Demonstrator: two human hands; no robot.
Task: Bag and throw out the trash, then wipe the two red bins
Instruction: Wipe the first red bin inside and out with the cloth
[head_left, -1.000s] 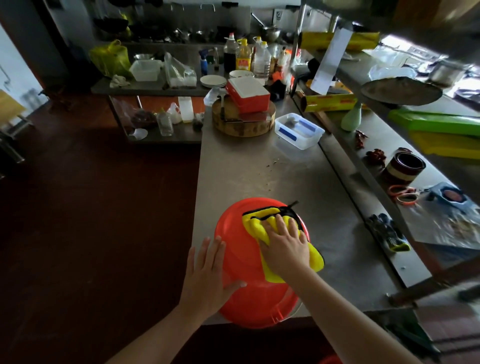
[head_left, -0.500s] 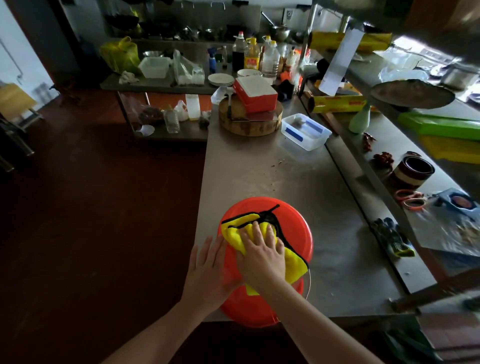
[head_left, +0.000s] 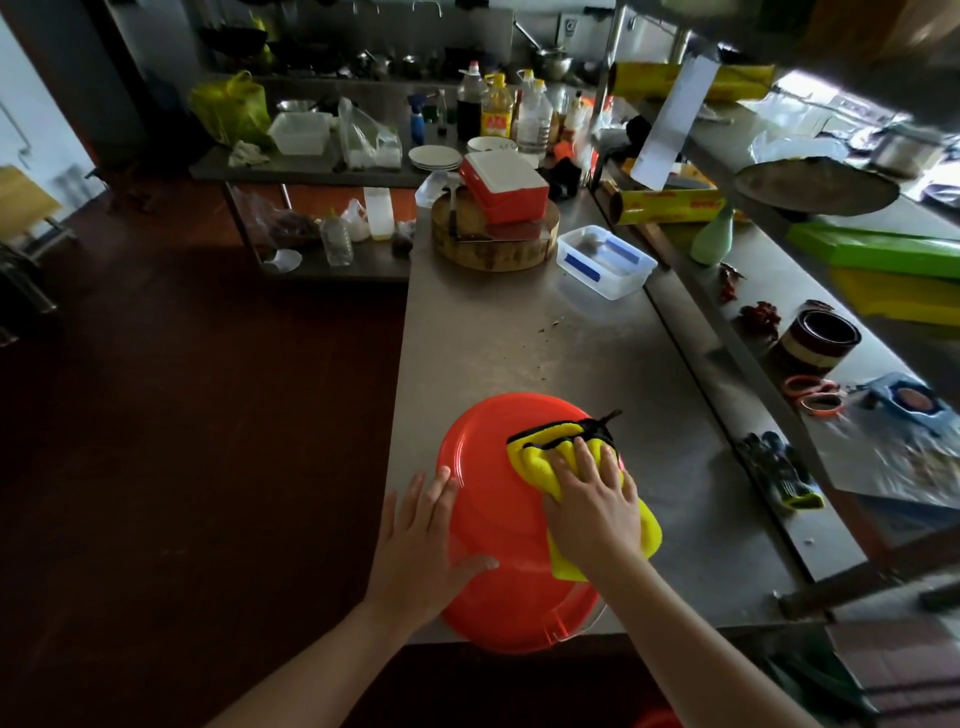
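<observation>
A round red bin (head_left: 493, 499) stands upside down at the near edge of the steel counter (head_left: 519, 332), its bottom facing up. A yellow cloth (head_left: 540, 457) with a black edge lies on the right part of that bottom. My right hand (head_left: 592, 506) presses flat on the cloth, fingers spread. My left hand (head_left: 423, 540) rests on the bin's left side with straight fingers and steadies it. A small red patch at the bottom edge of the view (head_left: 657, 719) is too cut off to identify.
Farther along the counter stand a clear tub with blue clips (head_left: 605, 260) and a wooden chopping block (head_left: 493, 236) with a red-and-white box (head_left: 506, 189) on it. A lower shelf on the right holds scissors (head_left: 813, 397) and a brown pot (head_left: 821, 340). Dark red floor lies left.
My right hand has slid the yellow cloth from the left part of the bin's bottom back toward its right side. The left hand stays on the bin's left side.
</observation>
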